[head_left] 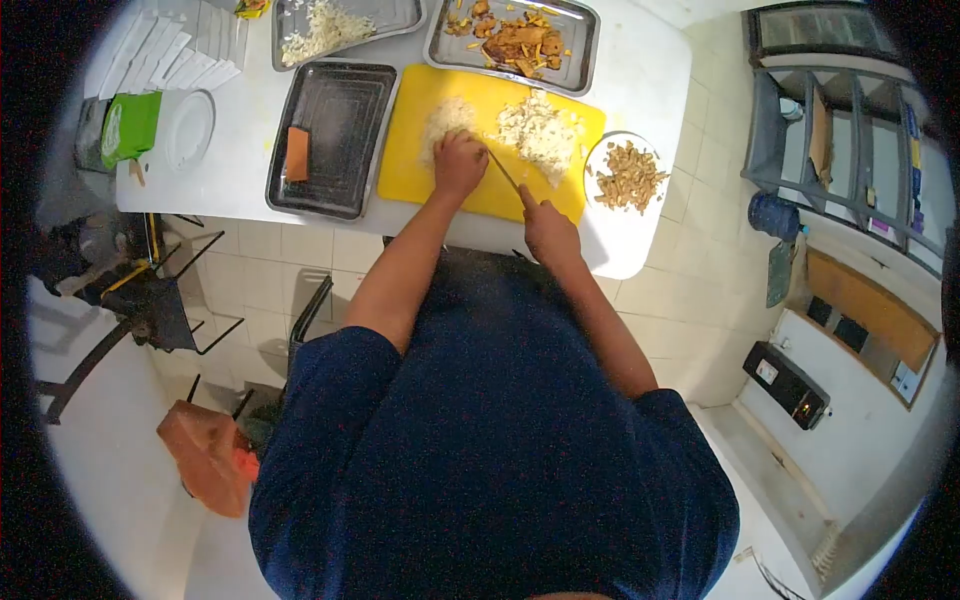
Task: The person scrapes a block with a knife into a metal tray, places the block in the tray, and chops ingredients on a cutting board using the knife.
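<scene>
My right hand (550,232) grips a knife (506,172) by its handle, the blade slanting up and left over a yellow cutting board (405,170). Close to the blade's tip, my left hand (461,163) rests on the board with its fingers bunched at the lower edge of a finely chopped pale pile (447,117). What those fingers press on is hidden. Right of the blade lies a second pile of coarser whitish pieces (540,135). A white plate (592,158) with brown chopped bits (628,177) stands just right of the board.
Left of the board sits a dark tray (335,195) with an orange-brown block (297,153). Behind are a tray (585,78) of browned food and another tray (405,15) of whitish shreds. A green package (130,127) and a white lid-like disc (190,130) lie at far left.
</scene>
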A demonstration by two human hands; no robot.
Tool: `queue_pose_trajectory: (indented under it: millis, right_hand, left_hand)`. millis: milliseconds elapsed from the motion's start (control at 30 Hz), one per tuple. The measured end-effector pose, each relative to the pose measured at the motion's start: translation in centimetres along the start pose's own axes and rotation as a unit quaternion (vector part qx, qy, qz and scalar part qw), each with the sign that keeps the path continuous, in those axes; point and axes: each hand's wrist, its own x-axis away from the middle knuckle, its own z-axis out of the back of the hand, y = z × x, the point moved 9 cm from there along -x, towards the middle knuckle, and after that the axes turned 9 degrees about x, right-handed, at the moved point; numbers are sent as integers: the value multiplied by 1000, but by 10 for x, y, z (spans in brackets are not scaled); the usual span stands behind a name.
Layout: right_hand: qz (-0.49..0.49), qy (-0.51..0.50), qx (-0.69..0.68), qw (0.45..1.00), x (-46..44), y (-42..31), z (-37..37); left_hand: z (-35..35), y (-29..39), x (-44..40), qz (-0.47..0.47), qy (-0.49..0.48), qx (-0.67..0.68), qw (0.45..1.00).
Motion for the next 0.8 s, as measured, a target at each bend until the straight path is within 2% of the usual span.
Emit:
queue_pose_trajectory:
  millis: [167,567,800]
  right_hand:
    - [10,0,13,1000,-2,-1,-1]
    - [2,3,-15,1000,2,1,6]
    - [11,4,-20,1000,0,-2,3]
  left_hand:
    - [-3,-7,-1,22,-33,17,999]
    - [-5,-5,-4,24,-77,-35,996]
    - [-1,-1,-2,8,-66,-37,997]
